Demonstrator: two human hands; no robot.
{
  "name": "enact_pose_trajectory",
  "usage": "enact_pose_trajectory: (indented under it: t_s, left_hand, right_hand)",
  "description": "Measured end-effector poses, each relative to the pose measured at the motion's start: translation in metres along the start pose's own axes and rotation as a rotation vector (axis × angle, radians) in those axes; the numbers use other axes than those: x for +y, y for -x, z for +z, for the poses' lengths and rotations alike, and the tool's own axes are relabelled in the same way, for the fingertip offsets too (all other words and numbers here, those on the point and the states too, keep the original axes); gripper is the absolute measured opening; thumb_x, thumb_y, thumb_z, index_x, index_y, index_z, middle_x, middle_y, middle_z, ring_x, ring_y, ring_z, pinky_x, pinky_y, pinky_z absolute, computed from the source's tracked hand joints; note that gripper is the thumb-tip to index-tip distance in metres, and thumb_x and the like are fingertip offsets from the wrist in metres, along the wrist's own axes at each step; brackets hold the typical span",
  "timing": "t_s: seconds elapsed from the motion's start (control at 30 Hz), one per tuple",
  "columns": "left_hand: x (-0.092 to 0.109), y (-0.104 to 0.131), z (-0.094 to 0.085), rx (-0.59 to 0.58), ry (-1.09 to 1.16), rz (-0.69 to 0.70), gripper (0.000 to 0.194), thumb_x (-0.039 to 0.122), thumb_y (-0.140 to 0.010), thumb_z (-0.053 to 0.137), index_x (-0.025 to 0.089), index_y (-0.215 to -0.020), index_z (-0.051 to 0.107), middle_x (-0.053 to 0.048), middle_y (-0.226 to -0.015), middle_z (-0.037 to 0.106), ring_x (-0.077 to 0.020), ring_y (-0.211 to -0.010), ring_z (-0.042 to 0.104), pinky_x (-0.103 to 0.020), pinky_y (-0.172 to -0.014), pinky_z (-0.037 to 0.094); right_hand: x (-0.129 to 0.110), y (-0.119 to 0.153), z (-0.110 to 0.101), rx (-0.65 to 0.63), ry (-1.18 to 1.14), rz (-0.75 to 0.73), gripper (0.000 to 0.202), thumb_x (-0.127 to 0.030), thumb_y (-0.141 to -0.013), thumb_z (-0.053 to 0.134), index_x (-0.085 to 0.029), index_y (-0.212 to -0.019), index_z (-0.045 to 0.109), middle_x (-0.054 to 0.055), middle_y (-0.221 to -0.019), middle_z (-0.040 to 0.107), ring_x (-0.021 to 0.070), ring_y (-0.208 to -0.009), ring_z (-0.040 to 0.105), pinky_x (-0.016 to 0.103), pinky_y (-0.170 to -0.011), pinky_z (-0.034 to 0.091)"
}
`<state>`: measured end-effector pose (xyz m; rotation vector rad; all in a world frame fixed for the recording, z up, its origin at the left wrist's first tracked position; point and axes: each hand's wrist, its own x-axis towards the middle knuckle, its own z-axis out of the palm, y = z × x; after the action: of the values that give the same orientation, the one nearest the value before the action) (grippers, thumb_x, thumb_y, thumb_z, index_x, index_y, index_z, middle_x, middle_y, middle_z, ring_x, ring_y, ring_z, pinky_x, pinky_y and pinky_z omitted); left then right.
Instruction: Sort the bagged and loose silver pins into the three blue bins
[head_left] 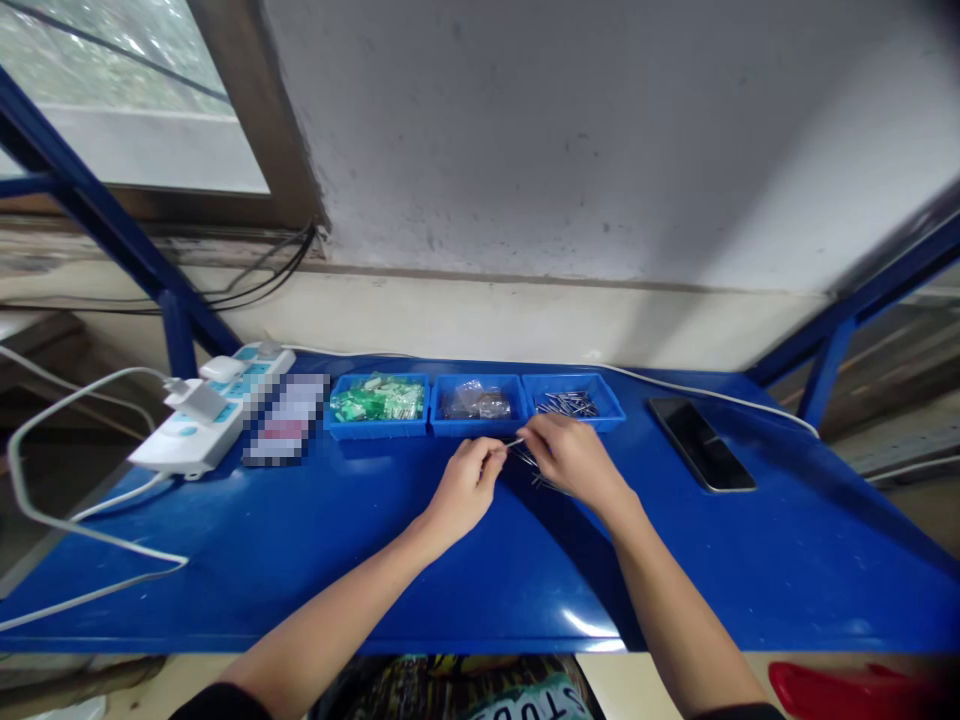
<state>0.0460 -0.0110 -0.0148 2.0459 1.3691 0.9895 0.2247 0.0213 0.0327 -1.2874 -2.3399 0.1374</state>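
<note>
My left hand (466, 482) is closed in a pinch just in front of the blue bins. Close by on its right, my right hand (574, 458) also pinches, fingertips pointing left. A thin metal pin (514, 442) spans the small gap between both sets of fingertips, one end at each hand. Several loose metal pins (538, 481) lie on the blue table beneath my right hand, which partly hides them. Behind that hand stands a blue bin (616, 412) of similar pins. Whether a smaller part sits on the held pin is too small to tell.
A middle bin (480, 427) holds clear plastic pieces; a left bin (379, 431) holds green-and-white packets. Further left are a blurred-out item (289, 420) and a power strip (202, 425) with a white cable. A phone (701, 445) lies on the right. Blue frame posts flank the table (360, 590).
</note>
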Motion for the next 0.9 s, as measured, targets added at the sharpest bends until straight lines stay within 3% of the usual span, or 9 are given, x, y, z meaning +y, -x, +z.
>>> enact_pose_trajectory:
  t_s: [0.13, 0.2, 0.33, 0.43, 0.53, 0.67, 0.8, 0.9]
  left_hand:
    - [0.008, -0.006, 0.012, -0.138, -0.251, 0.167, 0.031, 0.031, -0.091, 0.046, 0.019, -0.12, 0.05, -0.009, -0.123, 0.053, -0.024, -0.115, 0.046, -0.04, -0.096, 0.04]
    - [0.011, -0.009, 0.022, -0.212, -0.373, 0.201, 0.042, 0.037, -0.09, 0.048, 0.018, -0.128, 0.045, -0.012, -0.136, 0.043, -0.0282, -0.125, 0.038, -0.046, -0.099, 0.036]
    - [0.011, -0.01, 0.031, -0.259, -0.473, 0.223, 0.047, 0.044, -0.09, 0.045, 0.017, -0.129, 0.045, -0.014, -0.139, 0.041, -0.03, -0.13, 0.033, -0.049, -0.103, 0.03]
    - [0.008, -0.005, 0.023, -0.277, -0.46, 0.242, 0.04, 0.04, -0.091, 0.044, 0.021, -0.127, 0.047, -0.011, -0.136, 0.045, -0.0286, -0.126, 0.038, -0.048, -0.1, 0.033]
    - [0.001, -0.001, 0.011, -0.28, -0.436, 0.257, 0.036, 0.029, -0.093, 0.041, 0.023, -0.128, 0.046, -0.009, -0.135, 0.047, -0.0264, -0.122, 0.041, -0.046, -0.098, 0.036]
    - [-0.013, -0.001, 0.001, -0.261, -0.483, 0.241, 0.046, 0.01, -0.088, 0.037, 0.02, -0.132, 0.042, -0.009, -0.138, 0.044, -0.0255, -0.124, 0.039, -0.044, -0.096, 0.037]
    - [-0.018, 0.001, -0.002, -0.262, -0.525, 0.242, 0.039, 0.008, -0.087, 0.038, 0.019, -0.122, 0.052, -0.009, -0.128, 0.052, -0.0255, -0.117, 0.044, -0.044, -0.09, 0.039]
    - [-0.014, 0.005, -0.003, -0.235, -0.534, 0.257, 0.03, 0.009, -0.087, 0.041, 0.02, -0.11, 0.058, -0.008, -0.113, 0.058, -0.0237, -0.105, 0.049, -0.04, -0.084, 0.04]
  right_hand:
    - [0.027, 0.0, -0.008, 0.389, 0.118, 0.384, 0.032, -0.039, -0.091, 0.039, -0.017, -0.091, 0.062, 0.005, -0.067, 0.061, 0.0165, -0.061, 0.054, 0.026, -0.056, 0.031]
    - [0.037, 0.004, -0.01, 0.462, 0.107, 0.512, 0.032, -0.039, -0.09, 0.04, -0.019, -0.101, 0.062, 0.004, -0.066, 0.061, 0.0172, -0.06, 0.054, 0.026, -0.055, 0.031]
    - [0.039, 0.028, -0.001, 0.449, -0.038, 0.528, 0.027, -0.03, -0.087, 0.037, -0.021, -0.076, 0.06, 0.002, -0.064, 0.057, 0.0163, -0.061, 0.052, 0.026, -0.057, 0.033]
    - [0.034, 0.05, 0.015, 0.435, -0.154, 0.448, 0.027, -0.022, -0.082, 0.034, -0.022, -0.057, 0.047, 0.001, -0.06, 0.048, 0.0152, -0.058, 0.047, 0.027, -0.057, 0.034]
    - [0.031, 0.062, 0.03, 0.378, -0.174, 0.407, 0.029, -0.02, -0.08, 0.033, -0.022, -0.051, 0.04, 0.002, -0.062, 0.045, 0.0158, -0.06, 0.046, 0.029, -0.06, 0.035]
    - [0.033, 0.054, 0.039, 0.271, -0.133, 0.401, 0.025, -0.018, -0.078, 0.033, -0.021, -0.056, 0.044, 0.003, -0.071, 0.051, 0.0171, -0.07, 0.048, 0.03, -0.067, 0.037]
    - [0.029, 0.041, 0.042, 0.143, -0.06, 0.342, 0.024, -0.018, -0.08, 0.032, -0.022, -0.076, 0.055, 0.002, -0.077, 0.055, 0.0182, -0.075, 0.047, 0.03, -0.071, 0.035]
    - [0.025, 0.039, 0.044, 0.086, 0.012, 0.318, 0.025, -0.019, -0.082, 0.031, -0.021, -0.075, 0.055, 0.003, -0.077, 0.053, 0.0187, -0.076, 0.045, 0.031, -0.072, 0.035]
